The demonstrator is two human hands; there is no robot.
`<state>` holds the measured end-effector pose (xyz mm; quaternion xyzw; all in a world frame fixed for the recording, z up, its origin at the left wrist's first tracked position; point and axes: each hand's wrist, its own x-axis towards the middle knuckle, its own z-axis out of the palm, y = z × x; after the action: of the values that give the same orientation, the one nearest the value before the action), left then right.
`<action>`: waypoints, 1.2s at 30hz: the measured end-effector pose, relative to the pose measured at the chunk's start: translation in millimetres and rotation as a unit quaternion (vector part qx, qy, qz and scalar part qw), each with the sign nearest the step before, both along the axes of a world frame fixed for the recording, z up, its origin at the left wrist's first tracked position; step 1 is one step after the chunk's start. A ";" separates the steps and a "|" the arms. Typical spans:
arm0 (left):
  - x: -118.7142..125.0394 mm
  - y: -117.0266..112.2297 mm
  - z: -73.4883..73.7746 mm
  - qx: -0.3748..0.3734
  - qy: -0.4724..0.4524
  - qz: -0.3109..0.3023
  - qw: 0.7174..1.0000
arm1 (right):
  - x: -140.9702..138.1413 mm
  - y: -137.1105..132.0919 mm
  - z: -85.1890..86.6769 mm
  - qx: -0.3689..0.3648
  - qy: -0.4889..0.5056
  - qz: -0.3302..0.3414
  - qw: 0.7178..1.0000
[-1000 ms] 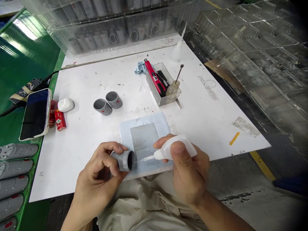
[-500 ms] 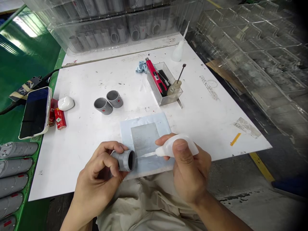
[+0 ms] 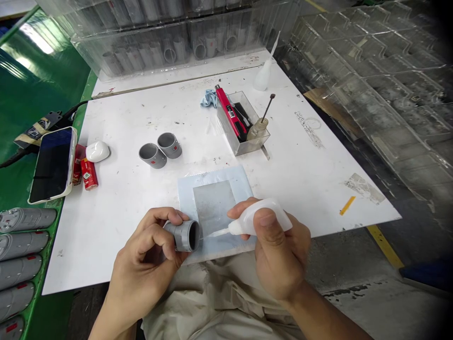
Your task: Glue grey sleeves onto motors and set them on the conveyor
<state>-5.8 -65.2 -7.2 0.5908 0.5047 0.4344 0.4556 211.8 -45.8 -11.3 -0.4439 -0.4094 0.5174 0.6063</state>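
My left hand (image 3: 145, 257) is closed round a short grey pipe fitting (image 3: 184, 235), its open end turned to the right. My right hand (image 3: 279, 257) grips a white squeeze bottle (image 3: 260, 219) whose thin nozzle points left and touches the rim of the fitting. Both are held over the near edge of a pale blue mat (image 3: 215, 208) on the white table (image 3: 311, 165). Two more grey fittings (image 3: 161, 151) stand upright further back on the left.
A clear box (image 3: 242, 125) holds a red tool and a small bottle with a pin. A second squeeze bottle (image 3: 264, 75) stands at the back. A phone (image 3: 53, 163), a white case (image 3: 96, 151) and red packs lie left. Clear bins of grey parts line the back and right.
The bottle's nozzle has shifted slightly along the fitting's rim. Both hands stay almost where they were.
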 end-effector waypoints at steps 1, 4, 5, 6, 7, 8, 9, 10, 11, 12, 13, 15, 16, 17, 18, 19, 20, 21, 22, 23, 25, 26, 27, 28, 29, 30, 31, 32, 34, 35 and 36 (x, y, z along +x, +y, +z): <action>-0.2 0.0 0.0 0.000 -0.001 -0.001 1.000 | -0.4 0.3 -0.1 -0.002 0.000 -0.005 1.000; -0.5 -0.1 0.3 -0.001 0.002 -0.002 1.000 | -2.0 1.2 -1.2 -0.002 -0.003 -0.025 1.000; -0.5 0.0 0.4 0.000 0.004 -0.002 1.000 | -2.5 1.2 -1.8 -0.001 -0.007 -0.031 1.000; -0.4 0.1 0.5 0.001 0.007 -0.002 1.000 | -2.9 1.1 -2.4 -0.002 -0.011 -0.037 0.999; -0.3 0.4 0.6 0.002 0.010 -0.002 1.000 | -3.2 0.9 -3.0 -0.001 -0.015 -0.042 0.999; -0.2 0.7 0.7 0.001 0.011 -0.002 1.000 | -3.4 0.6 -3.6 -0.001 -0.018 -0.045 0.999; -0.1 0.9 0.8 0.001 0.010 -0.002 1.000 | -3.5 0.3 -4.1 -0.002 -0.020 -0.048 0.999; 0.0 1.2 0.8 0.001 0.009 -0.002 1.000 | -3.5 0.1 -4.5 -0.001 -0.022 -0.051 0.998; 0.1 1.3 0.9 0.000 0.008 -0.002 1.000 | -3.6 -0.1 -4.7 -0.001 -0.024 -0.055 0.998; 0.3 1.3 0.9 0.000 0.006 -0.003 1.000 | -3.7 -0.1 -4.8 0.000 -0.027 -0.058 0.998; 0.5 1.3 0.9 -0.001 0.005 -0.002 1.000 | -3.9 -0.1 -4.7 -0.001 -0.030 -0.061 0.998; 1.3 0.9 0.8 -0.004 -0.004 0.006 1.000 | -4.4 0.4 -3.7 0.001 -0.027 -0.068 0.997; 1.9 0.8 0.7 -0.008 -0.014 0.012 1.000 | -4.7 0.7 -3.0 0.009 -0.019 -0.074 0.997; 2.5 0.7 0.6 -0.010 -0.028 0.019 0.999 | -5.0 1.0 -2.1 0.019 -0.008 -0.082 0.996; 3.1 0.7 0.6 -0.012 -0.044 0.026 0.999 | -5.3 1.4 -1.2 0.031 0.006 -0.093 0.995; 3.6 0.7 0.6 -0.011 -0.059 0.032 0.998 | -5.4 1.7 -0.4 0.043 0.017 -0.104 0.993; 3.8 0.8 0.7 -0.009 -0.070 0.036 0.997 | -5.4 2.0 0.5 0.052 0.025 -0.116 0.992; 3.8 0.9 0.8 -0.008 -0.075 0.039 0.996 | -5.2 2.1 1.2 0.056 0.029 -0.124 0.990; 3.6 0.9 1.0 -0.005 -0.074 0.042 0.996 | -4.9 2.2 1.8 0.055 0.030 -0.127 0.990; 3.2 1.0 1.1 -0.005 -0.070 0.044 0.997 | -4.4 2.2 2.3 0.051 0.030 -0.125 0.990; 2.1 1.0 1.1 -0.010 -0.059 0.047 0.997 | -3.3 2.0 2.7 0.040 0.028 -0.111 0.993; 1.6 1.0 1.0 -0.014 -0.056 0.050 0.997 | -2.8 1.7 2.6 0.033 0.025 -0.102 0.994; 1.2 0.9 0.9 -0.018 -0.055 0.053 0.997 | -2.3 1.5 2.3 0.029 0.022 -0.092 0.995; 1.0 0.9 0.8 -0.018 -0.055 0.053 0.997 | -2.0 1.4 1.8 0.028 0.019 -0.085 0.996; 0.9 0.9 0.7 -0.018 -0.055 0.051 0.997 | -1.8 1.3 1.1 0.030 0.017 -0.081 0.996; 0.9 0.9 0.7 -0.017 -0.056 0.049 0.997 | -1.8 1.3 0.5 0.034 0.016 -0.077 0.996; 1.0 0.9 0.8 -0.015 -0.057 0.046 0.997 | -1.8 1.4 -0.1 0.039 0.017 -0.074 0.996; 1.2 1.0 1.0 -0.015 -0.059 0.044 0.997 | -1.9 1.5 -0.5 0.043 0.019 -0.072 0.996; 1.8 1.5 1.4 -0.015 -0.061 0.044 0.997 | -1.8 1.7 -0.7 0.047 0.025 -0.066 0.996; 2.2 1.9 1.6 -0.018 -0.061 0.044 0.997 | -1.6 1.7 -0.4 0.046 0.026 -0.063 0.997; 2.6 2.2 1.7 -0.019 -0.061 0.044 0.997 | -1.3 1.6 -0.1 0.044 0.024 -0.059 0.997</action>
<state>-3.2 -63.0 -5.5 0.5319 0.5094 0.4793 0.4773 210.5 -44.2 -11.4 -0.4273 -0.3900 0.4731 0.6645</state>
